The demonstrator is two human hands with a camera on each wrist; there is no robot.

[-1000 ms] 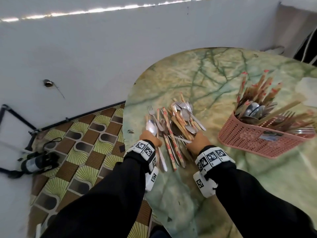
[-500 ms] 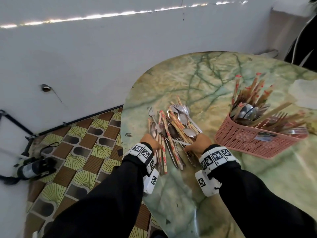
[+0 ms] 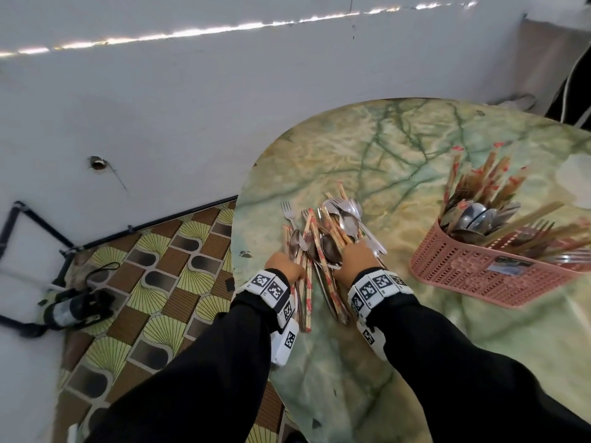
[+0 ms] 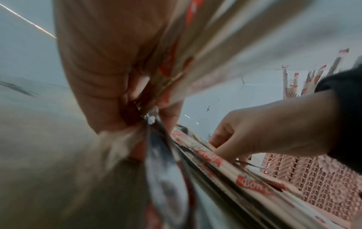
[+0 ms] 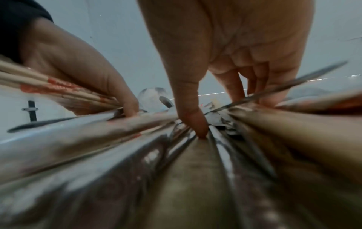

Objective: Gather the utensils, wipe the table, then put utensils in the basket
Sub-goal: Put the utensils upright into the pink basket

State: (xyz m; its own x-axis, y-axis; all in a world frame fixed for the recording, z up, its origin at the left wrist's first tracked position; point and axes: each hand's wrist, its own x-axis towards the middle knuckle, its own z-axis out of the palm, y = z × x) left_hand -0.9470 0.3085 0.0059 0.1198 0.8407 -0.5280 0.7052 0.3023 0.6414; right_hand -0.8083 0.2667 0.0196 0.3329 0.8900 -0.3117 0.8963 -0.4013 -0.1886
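A pile of utensils, made of spoons, forks and paper-wrapped chopsticks, lies near the left edge of the green marble table. My left hand grips the pile's left side, fingers curled round wrapped chopsticks. On the pile's right side, my right hand has its thumb dug between the metal handles and its fingers curled over them. A pink basket to the right holds more spoons and chopsticks. Both hands' fingertips are hidden in the head view.
The table edge runs just left of the pile, with patterned floor tiles and a dark cylinder below. A white wall stands behind. Something pale lies at the table's far right.
Both hands have drawn closer together, squeezing the spread utensils into a narrower bundle. The left hand has taken hold of chopsticks.
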